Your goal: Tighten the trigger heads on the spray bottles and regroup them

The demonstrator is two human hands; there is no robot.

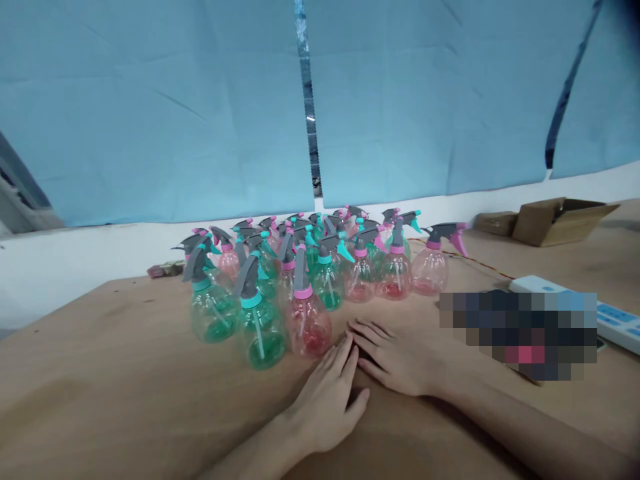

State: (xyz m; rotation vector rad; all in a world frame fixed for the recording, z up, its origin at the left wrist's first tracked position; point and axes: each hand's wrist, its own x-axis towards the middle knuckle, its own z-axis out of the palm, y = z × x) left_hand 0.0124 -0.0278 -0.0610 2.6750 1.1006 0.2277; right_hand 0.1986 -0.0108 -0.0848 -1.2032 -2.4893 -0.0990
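My left hand (330,400) lies flat on the wooden table (125,400), fingers stretched out and holding nothing. Its fingertips meet those of my right hand (395,360), which also rests palm down with its fingers extended. Just beyond my left fingers stands a pink spray bottle (311,327) with a grey trigger head. To its left are a green spray bottle (261,333) and another green spray bottle (213,313). Behind them, several more pink and green clear spray bottles are grouped upright, many partly hidden by those in front.
An open cardboard box (545,223) sits at the back right beside a smaller brown box (495,223). A white power strip (620,327) lies at the right, near a pixelated dark object (520,333). A blue sheet (200,113) covers the wall behind.
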